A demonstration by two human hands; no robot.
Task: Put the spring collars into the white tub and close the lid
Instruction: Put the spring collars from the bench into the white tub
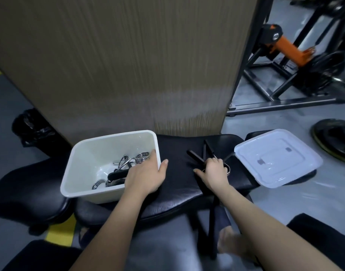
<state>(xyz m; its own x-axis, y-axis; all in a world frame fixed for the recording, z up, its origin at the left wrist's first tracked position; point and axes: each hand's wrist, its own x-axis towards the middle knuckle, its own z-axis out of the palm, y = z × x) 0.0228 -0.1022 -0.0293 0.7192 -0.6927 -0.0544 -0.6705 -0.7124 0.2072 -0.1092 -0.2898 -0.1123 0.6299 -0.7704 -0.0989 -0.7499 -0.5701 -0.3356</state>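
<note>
right hand (214, 169) clenched on black-handled steel spring collars (206, 155) on the black padded worktop (177, 173); left hand (146, 173) grips the white plastic tub (78, 165) rim. lift clear, drop inside.

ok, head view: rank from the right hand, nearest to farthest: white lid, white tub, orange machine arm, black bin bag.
From the right hand, which grips a spring collar on the bench:
1. White lid, just to its right on the bench end.
2. White tub, to its left, with the left hand on its rim.
3. Orange machine arm and black bin bag, too close to call.
</note>
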